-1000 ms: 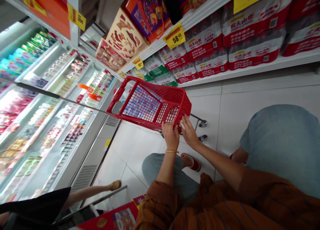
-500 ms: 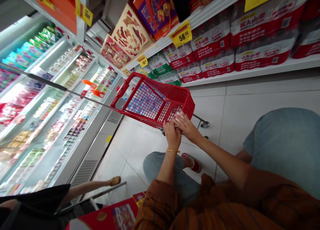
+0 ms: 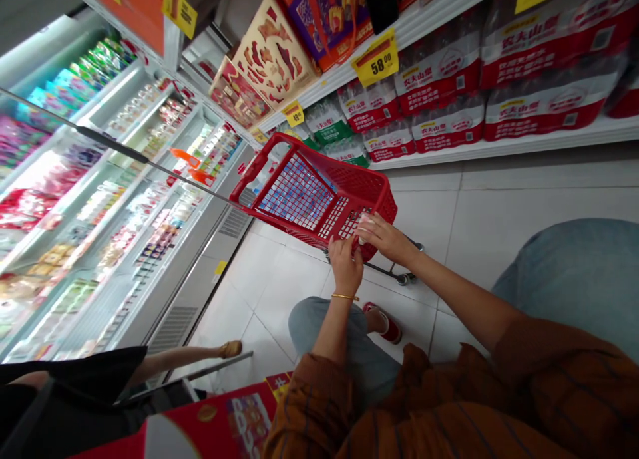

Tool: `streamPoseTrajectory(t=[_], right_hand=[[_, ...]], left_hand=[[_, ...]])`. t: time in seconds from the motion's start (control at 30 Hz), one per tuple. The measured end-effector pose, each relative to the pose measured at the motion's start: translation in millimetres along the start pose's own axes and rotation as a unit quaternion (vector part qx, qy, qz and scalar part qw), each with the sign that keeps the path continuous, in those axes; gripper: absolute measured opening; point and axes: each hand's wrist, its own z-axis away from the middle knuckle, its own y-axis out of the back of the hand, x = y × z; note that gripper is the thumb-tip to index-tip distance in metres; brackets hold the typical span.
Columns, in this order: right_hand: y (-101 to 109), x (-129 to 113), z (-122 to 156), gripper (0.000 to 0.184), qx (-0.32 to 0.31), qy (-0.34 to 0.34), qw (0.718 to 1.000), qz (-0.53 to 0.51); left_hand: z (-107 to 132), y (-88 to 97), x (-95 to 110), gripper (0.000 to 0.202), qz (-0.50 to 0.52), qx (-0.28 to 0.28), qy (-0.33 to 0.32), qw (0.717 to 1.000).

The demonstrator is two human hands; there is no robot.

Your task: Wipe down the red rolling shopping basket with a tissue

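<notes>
A red plastic mesh shopping basket [image 3: 299, 199] tilts on a wheeled trolley, and its long grey metal handle [image 3: 150, 166] runs off towards the upper left. My left hand [image 3: 345, 266], with a gold bangle on its wrist, is curled on the basket's near rim. My right hand [image 3: 387, 238] lies across the basket's mesh corner, fingers closed against it. A small pale spot shows by those fingertips, too small to identify. Trolley wheels [image 3: 407, 278] show beneath the basket. Brown striped sleeves [image 3: 399, 406] cover my arms near the bottom of the view.
Shelves of shrink-wrapped bottled water [image 3: 439, 80] with yellow price tags line the right. A refrigerated display case [image 3: 124, 206] stands on the left. Another person's bare leg [image 3: 184, 362] and a red carton [image 3: 219, 422] are at the lower left. Denim-clad knees [image 3: 569, 279] fill the right.
The whole scene has shifted slightly right and up in view. My right hand has slid up the basket's mesh corner, and my left hand stays on the rim.
</notes>
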Motion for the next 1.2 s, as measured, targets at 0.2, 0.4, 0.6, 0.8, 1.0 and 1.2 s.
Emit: streamPoseTrajectory(t=[0.2,0.4,0.6,0.8,1.0,1.2], right_hand=[[3,9,-2,0.035,0.016,-0.010,1.000,-0.014],[13,24,-4,0.035,0.017,-0.026,0.999,-0.009],[18,32,-5,0.034,0.003,-0.023,1.000,0.016],[15,17,-5,0.034,0.016,-0.026,0.999,0.012],[10,6,-4,0.035,0.010,-0.030,0.999,0.007],[3,-14,-3,0.043,0.011,-0.035,0.999,-0.028]], left_hand=[[0,3.1,-2,0.029,-0.014,-0.007,-0.003,1.000],[1,6.2,-6,0.026,-0.028,-0.016,-0.004,0.999],[2,13.7,-8,0.025,-0.039,-0.034,-0.003,0.999],[-2,29.2,-1,0.022,-0.074,-0.065,-0.014,0.995],[-9,24.6,9,0.030,-0.074,-0.081,-0.046,0.993],[-4,4.2,2,0.039,-0.101,-0.063,-0.056,0.991]])
